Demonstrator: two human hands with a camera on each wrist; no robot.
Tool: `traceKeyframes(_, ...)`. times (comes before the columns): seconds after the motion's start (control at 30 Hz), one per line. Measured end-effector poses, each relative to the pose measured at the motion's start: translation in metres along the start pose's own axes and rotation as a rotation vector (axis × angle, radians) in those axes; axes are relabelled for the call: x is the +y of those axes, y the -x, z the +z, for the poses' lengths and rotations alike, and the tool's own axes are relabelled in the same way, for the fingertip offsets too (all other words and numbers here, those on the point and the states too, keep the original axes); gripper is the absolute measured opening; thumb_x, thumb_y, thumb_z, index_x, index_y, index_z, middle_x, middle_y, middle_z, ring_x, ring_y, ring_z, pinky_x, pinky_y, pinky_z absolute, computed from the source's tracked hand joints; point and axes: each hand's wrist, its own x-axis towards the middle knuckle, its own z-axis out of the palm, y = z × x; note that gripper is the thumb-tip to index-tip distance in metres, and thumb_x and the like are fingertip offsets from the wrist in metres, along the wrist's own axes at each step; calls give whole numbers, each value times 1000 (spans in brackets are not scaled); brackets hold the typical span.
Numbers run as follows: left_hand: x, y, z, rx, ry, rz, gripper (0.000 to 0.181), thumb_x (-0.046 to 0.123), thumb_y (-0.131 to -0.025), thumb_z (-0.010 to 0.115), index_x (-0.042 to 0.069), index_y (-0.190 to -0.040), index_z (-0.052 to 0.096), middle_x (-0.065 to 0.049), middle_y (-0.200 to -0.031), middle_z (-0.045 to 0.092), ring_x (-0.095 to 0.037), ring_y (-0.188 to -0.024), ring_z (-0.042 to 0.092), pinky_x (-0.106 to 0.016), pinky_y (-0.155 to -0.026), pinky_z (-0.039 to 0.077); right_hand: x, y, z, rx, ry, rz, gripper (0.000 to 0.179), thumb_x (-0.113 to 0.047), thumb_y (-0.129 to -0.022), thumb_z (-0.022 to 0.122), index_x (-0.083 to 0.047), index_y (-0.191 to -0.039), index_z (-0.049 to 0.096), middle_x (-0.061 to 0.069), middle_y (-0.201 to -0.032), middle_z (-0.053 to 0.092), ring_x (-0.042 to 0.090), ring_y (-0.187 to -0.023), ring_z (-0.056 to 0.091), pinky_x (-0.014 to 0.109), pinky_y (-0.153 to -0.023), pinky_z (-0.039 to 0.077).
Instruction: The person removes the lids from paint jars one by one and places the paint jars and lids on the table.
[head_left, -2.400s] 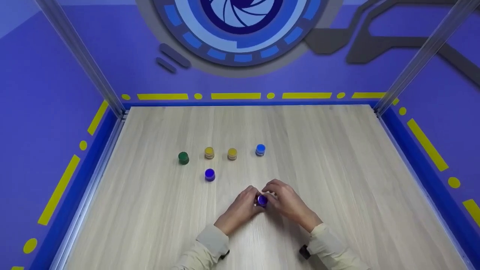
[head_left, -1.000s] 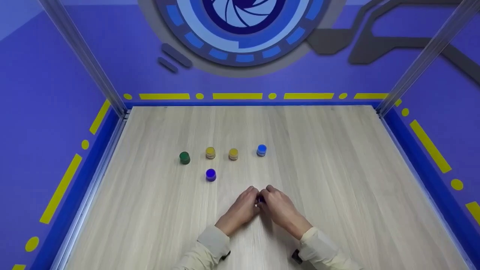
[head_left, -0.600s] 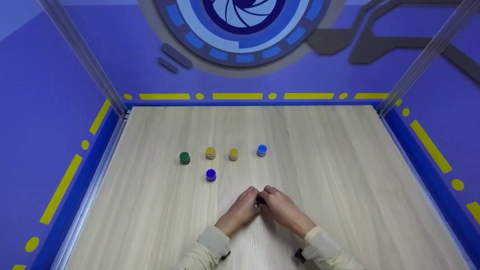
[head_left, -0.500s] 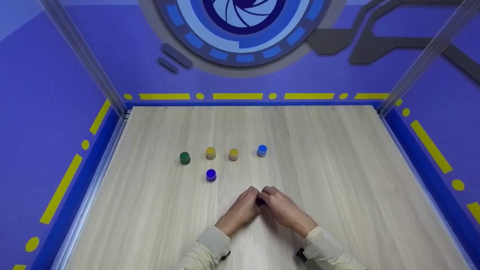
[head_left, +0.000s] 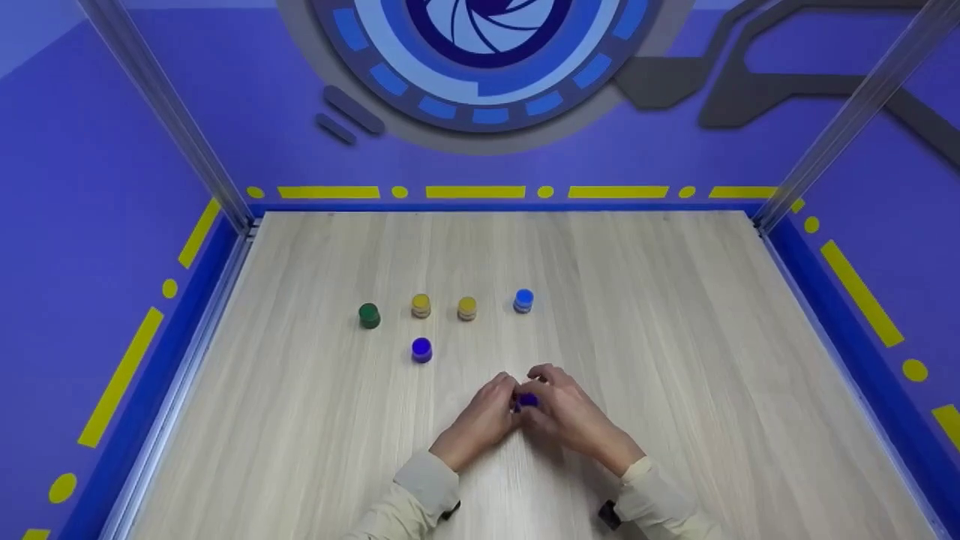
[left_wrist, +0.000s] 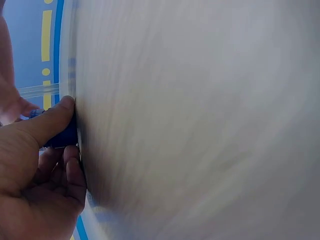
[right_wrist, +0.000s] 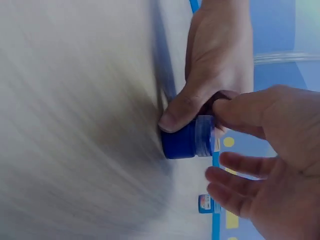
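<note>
In the head view my left hand (head_left: 484, 412) grips a small purple-blue paint pot (head_left: 528, 400) near the middle of the table. The right wrist view shows the left thumb pressed along the pot's dark blue body (right_wrist: 178, 142), which stands upright on the wood. Its ribbed, translucent lid (right_wrist: 204, 136) is on top. My right hand (head_left: 574, 420) is around the lid with its fingers spread; one digit is right at the lid's edge, the other fingertips (right_wrist: 214, 175) are apart from it. In the left wrist view the thumb covers part of the pot (left_wrist: 65, 137).
Behind the hands, on the pale wooden table (head_left: 675, 337), stand a green pot (head_left: 369, 316), a yellow pot (head_left: 421, 306), a second yellow pot (head_left: 466, 308) and a light blue pot (head_left: 523, 301). Another purple pot (head_left: 421, 350) stands in front of them. Blue walls enclose the table.
The right hand was closed over the lid, turning slightly; now its fingers have spread and lifted, and the purple lid shows between them. The left hand and the other pots have stayed put.
</note>
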Motion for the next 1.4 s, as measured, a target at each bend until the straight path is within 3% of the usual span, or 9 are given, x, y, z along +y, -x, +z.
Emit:
traceKeyframes(0.23, 0, 1, 0, -30, 91, -39, 29, 13, -85, 86, 7, -102, 62, 3, -96, 56, -9, -85, 53, -25, -79, 48, -4, -6, -4, 211, -2, 294, 12, -4, -91, 77, 0, -102, 72, 10, -99, 67, 28, -95, 64, 46, -83, 54)
traceKeyframes(0.5, -1, 2, 0, 0, 83, -3, 28, 11, -85, 85, 7, -100, 62, 1, -96, 56, -10, -85, 54, -25, -79, 49, -15, -9, 0, 153, 28, 403, 24, -11, -92, 76, 6, -107, 67, 17, -97, 63, 27, -77, 62, 45, -71, 55)
traceKeyframes(0.73, -2, 2, 1, 22, 17, 49, 25, 0, -81, 80, 6, -98, 62, -1, -93, 56, -13, -84, 56, -27, -79, 50, -24, -11, 13, 94, 82, 356, 32, -16, -90, 81, 7, -105, 64, 18, -95, 61, 27, -75, 61, 44, -68, 55)
traceKeyframes(1.03, -2, -1, 1, 2, -37, 31, 25, -9, -76, 68, 5, -95, 60, -2, -90, 54, -15, -82, 55, -30, -79, 50, -30, -12, 24, 95, 166, 284, 28, -12, -85, 84, 3, -95, 62, 11, -86, 57, 25, -74, 60, 42, -66, 55)
traceKeyframes(1.4, -4, -2, 2, 13, -44, 32, 25, -7, -73, 70, 7, -88, 55, 2, -84, 46, -12, -75, 43, -28, -71, 44, -22, -10, 23, 132, 98, 139, 18, -2, -85, 82, -1, -86, 65, 6, -85, 53, 20, -73, 57, 38, -66, 54)
